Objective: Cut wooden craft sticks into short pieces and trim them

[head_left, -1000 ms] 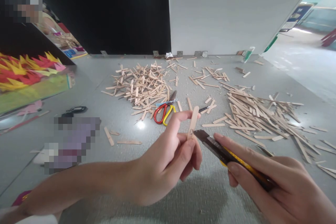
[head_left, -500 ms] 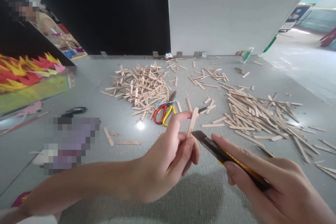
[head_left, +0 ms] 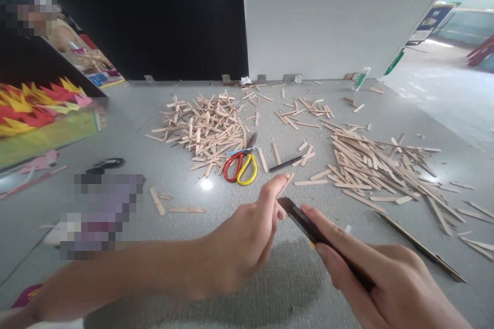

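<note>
Pinched in my left hand (head_left: pixel 254 234) is a wooden craft stick (head_left: pixel 286 183), mostly hidden by the fingers; only its upper end shows. My right hand (head_left: pixel 382 267) grips a dark utility knife (head_left: pixel 309 226) with a bit of yellow on it. The knife's front end points up and left, close against the left fingertips; whether it touches the stick I cannot tell. Just beyond the hands lie scissors (head_left: pixel 241 164) with one red and one yellow handle, and a black pen (head_left: pixel 287 163).
Heaps of craft sticks lie at centre left (head_left: pixel 210 131) and right (head_left: pixel 370 164). A long thin pointed tool (head_left: pixel 420 247) rests by my right hand. Behind stands a black and white panel (head_left: pixel 339 20). Paper flames (head_left: pixel 34 105) are at left, where a person sits behind.
My left hand has turned and tipped the craft stick, so less of it shows. My right hand and the knife have shifted slightly left, uncovering the long pointed tool.
</note>
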The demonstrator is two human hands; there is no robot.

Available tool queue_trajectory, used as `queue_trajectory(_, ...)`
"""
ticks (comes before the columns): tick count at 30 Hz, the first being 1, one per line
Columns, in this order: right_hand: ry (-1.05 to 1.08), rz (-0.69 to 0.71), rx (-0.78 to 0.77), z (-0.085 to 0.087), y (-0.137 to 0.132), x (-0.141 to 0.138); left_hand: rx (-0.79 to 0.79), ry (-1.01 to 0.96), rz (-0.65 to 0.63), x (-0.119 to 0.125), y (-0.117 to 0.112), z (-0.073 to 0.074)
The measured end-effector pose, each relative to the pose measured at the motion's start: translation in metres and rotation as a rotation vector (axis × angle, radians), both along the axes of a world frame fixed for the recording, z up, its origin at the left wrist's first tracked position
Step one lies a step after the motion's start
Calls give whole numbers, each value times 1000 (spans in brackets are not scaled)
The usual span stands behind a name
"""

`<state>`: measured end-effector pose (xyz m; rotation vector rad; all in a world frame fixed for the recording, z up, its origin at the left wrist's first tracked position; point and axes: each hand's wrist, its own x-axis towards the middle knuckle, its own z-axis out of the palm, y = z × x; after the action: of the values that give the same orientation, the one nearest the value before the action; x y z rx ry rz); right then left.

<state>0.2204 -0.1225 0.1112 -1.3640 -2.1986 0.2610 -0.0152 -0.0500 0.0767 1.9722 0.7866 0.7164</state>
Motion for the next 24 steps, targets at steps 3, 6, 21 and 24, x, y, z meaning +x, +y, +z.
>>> queue_trajectory(3,-12,-10,-17,-2,1,-1,-18,22,3,1,1,-1)
queue_trajectory(6,-32,4,26,-5,-2,-1,-10,32,-20,0,4,-4)
queue_trajectory(21,64,-71,76,-13,-6,-11,-31,15,-34,-2,8,6)
queue_trajectory(24,92,-60,14,-11,-4,-10,-81,5,-49,-2,8,1)
